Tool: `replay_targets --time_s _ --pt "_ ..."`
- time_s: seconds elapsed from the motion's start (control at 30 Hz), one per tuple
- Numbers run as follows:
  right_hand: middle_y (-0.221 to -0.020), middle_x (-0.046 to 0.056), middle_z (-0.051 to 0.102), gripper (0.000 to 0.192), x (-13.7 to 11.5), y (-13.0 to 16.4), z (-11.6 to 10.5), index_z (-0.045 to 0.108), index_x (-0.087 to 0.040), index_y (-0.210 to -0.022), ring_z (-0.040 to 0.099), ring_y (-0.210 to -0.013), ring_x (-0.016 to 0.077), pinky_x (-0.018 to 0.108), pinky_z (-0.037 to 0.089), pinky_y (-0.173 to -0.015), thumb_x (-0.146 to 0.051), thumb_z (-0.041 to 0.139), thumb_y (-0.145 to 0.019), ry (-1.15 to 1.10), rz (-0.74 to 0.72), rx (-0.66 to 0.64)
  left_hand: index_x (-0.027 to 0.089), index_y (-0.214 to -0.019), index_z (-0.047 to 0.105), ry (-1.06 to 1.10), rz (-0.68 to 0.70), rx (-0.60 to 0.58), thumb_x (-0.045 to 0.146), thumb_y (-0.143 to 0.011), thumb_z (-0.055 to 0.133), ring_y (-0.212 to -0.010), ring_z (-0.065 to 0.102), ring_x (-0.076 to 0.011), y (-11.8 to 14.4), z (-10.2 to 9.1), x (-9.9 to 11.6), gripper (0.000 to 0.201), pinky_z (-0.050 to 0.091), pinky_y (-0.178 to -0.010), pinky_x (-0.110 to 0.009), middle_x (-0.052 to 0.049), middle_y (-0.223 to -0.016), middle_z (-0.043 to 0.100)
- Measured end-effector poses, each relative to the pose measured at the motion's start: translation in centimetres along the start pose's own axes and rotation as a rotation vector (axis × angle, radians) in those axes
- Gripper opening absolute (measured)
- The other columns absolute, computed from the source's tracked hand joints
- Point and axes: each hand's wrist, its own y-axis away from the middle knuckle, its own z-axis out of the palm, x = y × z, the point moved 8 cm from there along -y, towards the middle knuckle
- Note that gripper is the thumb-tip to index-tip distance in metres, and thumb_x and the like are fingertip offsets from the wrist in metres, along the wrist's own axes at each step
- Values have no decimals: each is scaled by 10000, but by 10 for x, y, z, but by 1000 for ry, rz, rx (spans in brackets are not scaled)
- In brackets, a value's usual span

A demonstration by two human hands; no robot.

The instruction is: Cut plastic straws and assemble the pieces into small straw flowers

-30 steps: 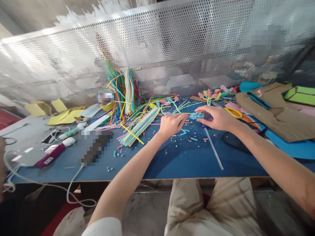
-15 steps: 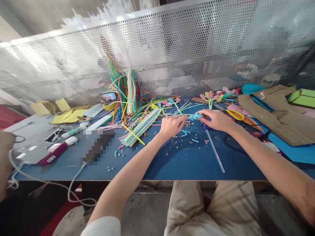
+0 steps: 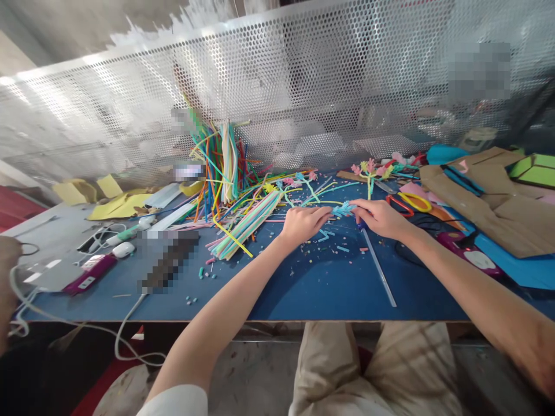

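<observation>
The worktop (image 3: 303, 289) was a blue board, with a perforated screen (image 3: 303, 86) standing along its far edge. Against the pictures from a moment earlier, the view had shifted slightly, and the scissors (image 3: 410, 202) and dark cable beside the right arm showed more plainly because the right forearm had drawn in and lower. Both hands had stayed close together over the middle of the board, the right one now nearer the left.

Cardboard sheets (image 3: 477, 196) lay at the far right, and yellow paper (image 3: 117, 205) at the far left. A tall bunch of straws (image 3: 225, 162) stood upright near the screen, and a flat bundle (image 3: 249, 225) lay slanting from near left to far right. A single pale straw (image 3: 377, 266) lay on the board below the right hand, running from the hand toward the near edge.

The left hand (image 3: 301, 222) was curled, its fingertips pinched on one end of the blue straw piece (image 3: 344, 209). The right hand (image 3: 379, 218) was likewise closed, pinching the other end. The piece sat between the two hands just above the worktop, its long axis roughly left to right, with frayed strips fanning out at the middle. Small cut bits (image 3: 336, 245) were scattered under the hands.
</observation>
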Motion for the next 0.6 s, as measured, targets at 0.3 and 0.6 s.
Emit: replay_targets --time_s 0.3,0.6 --pt "-900 58 766 392 3 0 0 687 -210 -1242 710 -767 197 330 560 -760 -415 449 -1009 -18 4 -3 313 -1200 710 -15 -21 25 431 -1011 488 -678 699 -145 1 -1 -3 315 395 -571 -248 -19 -874 785" --pt "-1081 75 767 362 -3 -1 -4 739 -189 -1149 736 -866 219 347 563 -818 -417 511 -984 15 -26 27 325 -1164 728 6 30 75 392 -1001 530 -687 703 -134 3 -2 -4 265 395 -585 -250 -1 -893 789"
